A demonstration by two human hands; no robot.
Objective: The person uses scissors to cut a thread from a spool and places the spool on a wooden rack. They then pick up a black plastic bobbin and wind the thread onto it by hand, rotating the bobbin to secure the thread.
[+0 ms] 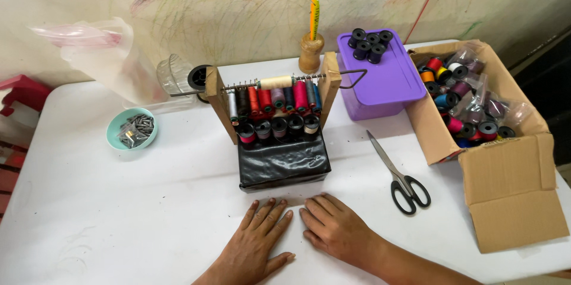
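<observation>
Right now we rest both hands flat on the white bench, palms down, just in front of the black box that carries the wooden thread rack. Our left hand lies with fingers spread and extended, holding nothing; our right hand sits beside it, fingers likewise stretched out and empty, the two hands nearly touching at the fingertips. Neither hand touches the box, though both lie near its front edge.

To handle the rack well, we judge it wise to steady the black box from both sides, since the spools on the metal rod sit high and could tip the stand. The scissors lie to the right, apart from our right hand. Farther right stands a cardboard box of loose spools, with a purple tub behind it and a small teal bowl far left.
</observation>
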